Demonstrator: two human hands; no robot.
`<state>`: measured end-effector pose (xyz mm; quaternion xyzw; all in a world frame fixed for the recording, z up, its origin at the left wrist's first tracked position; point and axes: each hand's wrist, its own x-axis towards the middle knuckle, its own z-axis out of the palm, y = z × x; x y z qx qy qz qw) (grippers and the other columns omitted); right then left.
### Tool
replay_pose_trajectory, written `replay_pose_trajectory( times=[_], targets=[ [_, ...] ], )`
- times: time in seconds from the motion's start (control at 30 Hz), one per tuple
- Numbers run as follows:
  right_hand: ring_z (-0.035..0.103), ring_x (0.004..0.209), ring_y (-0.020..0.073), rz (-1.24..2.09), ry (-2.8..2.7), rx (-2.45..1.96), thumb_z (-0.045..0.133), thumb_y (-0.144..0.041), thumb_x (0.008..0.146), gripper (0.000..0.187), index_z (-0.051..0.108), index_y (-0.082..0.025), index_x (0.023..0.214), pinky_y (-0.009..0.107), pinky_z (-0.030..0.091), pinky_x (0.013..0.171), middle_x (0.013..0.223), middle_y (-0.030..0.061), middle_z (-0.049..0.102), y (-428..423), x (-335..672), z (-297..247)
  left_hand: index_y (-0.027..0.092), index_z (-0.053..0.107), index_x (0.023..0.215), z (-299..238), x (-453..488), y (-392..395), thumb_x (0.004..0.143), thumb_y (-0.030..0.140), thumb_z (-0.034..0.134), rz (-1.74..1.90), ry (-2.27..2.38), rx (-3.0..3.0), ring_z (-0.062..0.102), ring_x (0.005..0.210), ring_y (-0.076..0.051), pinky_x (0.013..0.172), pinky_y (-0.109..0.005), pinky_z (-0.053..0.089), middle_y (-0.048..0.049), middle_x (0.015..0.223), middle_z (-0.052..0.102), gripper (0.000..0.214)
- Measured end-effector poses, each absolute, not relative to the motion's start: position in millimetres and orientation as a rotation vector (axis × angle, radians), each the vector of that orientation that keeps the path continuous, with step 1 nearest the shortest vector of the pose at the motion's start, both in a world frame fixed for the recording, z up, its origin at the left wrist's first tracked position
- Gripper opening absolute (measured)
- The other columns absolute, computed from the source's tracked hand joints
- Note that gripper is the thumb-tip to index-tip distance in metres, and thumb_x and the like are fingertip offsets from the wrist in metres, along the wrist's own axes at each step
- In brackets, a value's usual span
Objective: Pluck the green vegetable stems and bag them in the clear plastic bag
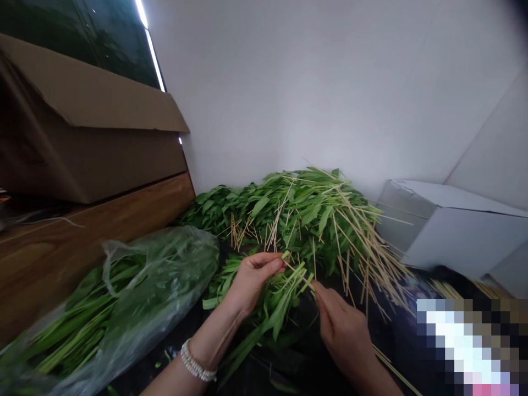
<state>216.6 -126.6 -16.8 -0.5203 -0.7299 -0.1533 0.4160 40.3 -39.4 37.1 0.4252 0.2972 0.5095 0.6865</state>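
My left hand [251,278], with a pearl bracelet [197,363] at the wrist, pinches a bunch of green leafy stalks [274,308] at their cut ends. My right hand [340,324] is closed on a thin bamboo skewer [303,275] whose tip meets those same stalk ends. Behind both hands lies a large heap of leafy greens [301,214] threaded on several pale skewers [363,247] that fan out to the right.
A clear plastic bag of more green stalks [124,297] lies at the left. A wooden ledge [91,236] carries a cardboard box [86,143]. A white box [445,225] stands at the right against a white wall. The surface underneath is dark.
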Motion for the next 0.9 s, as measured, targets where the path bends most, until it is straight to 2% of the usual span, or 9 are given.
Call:
replay_pose_trajectory(
  times=[0.3,0.57,0.67,0.73,0.77,0.83,0.9],
  targets=[
    [0.066,0.070,0.0149,-0.410,-1.850,-1.313,0.037,-0.007,0.091,0.035,0.055,-0.012,0.121,0.025,0.050,0.067,0.084,0.0059,0.067,-126,216,-19,0.012,0.076,0.079,36,39,-39,0.057,0.025,0.087,1.058,0.694,0.934,0.065,0.066,-0.010,0.069,-0.020,0.050,-0.0052,0.073,0.074,0.028],
    [0.066,0.077,0.0161,-0.345,-1.856,-1.320,0.036,-0.006,0.090,0.038,0.055,-0.012,0.122,0.026,0.051,0.069,0.090,0.0068,0.068,-126,213,-21,0.013,0.074,0.070,31,45,-44,0.060,0.028,0.086,1.044,0.721,1.042,0.062,0.068,-0.010,0.073,-0.021,0.048,-0.0030,0.079,0.073,0.021],
    [0.067,0.078,0.0159,-0.364,-1.846,-1.308,0.036,-0.007,0.091,0.036,0.055,-0.013,0.120,0.025,0.051,0.068,0.091,0.0072,0.069,-125,212,-19,0.017,0.074,0.093,33,48,-48,0.062,0.030,0.084,1.026,0.678,1.150,0.065,0.084,-0.014,0.082,-0.024,0.048,-0.0043,0.094,0.073,0.035],
    [0.067,0.076,0.0158,-0.374,-1.839,-1.297,0.036,-0.009,0.092,0.034,0.056,-0.012,0.120,0.025,0.051,0.067,0.089,0.0072,0.069,-126,212,-17,0.018,0.071,0.105,36,49,-51,0.061,0.029,0.085,0.931,0.596,1.251,0.065,0.089,-0.016,0.083,-0.025,0.048,-0.0045,0.096,0.073,0.047],
    [0.067,0.075,0.0156,-0.380,-1.835,-1.291,0.036,-0.010,0.093,0.033,0.056,-0.011,0.119,0.025,0.051,0.067,0.088,0.0071,0.069,-126,213,-16,0.017,0.071,0.104,38,49,-53,0.062,0.029,0.085,0.869,0.564,1.303,0.065,0.086,-0.016,0.080,-0.025,0.049,-0.0045,0.091,0.074,0.046],
    [0.067,0.073,0.0153,-0.390,-1.823,-1.286,0.038,-0.013,0.095,0.030,0.057,-0.010,0.118,0.025,0.051,0.068,0.086,0.0070,0.069,-126,214,-14,0.013,0.073,0.088,41,47,-54,0.067,0.030,0.081,0.801,0.561,1.365,0.065,0.073,-0.014,0.072,-0.022,0.049,-0.0044,0.077,0.073,0.029],
    [0.068,0.074,0.0152,-0.406,-1.805,-1.289,0.040,-0.015,0.095,0.029,0.058,-0.010,0.118,0.025,0.051,0.071,0.085,0.0070,0.069,-126,217,-14,0.012,0.072,0.079,44,42,-51,0.072,0.030,0.077,0.861,0.601,1.314,0.063,0.063,-0.011,0.065,-0.020,0.049,-0.0031,0.068,0.070,0.021]
  ],
)
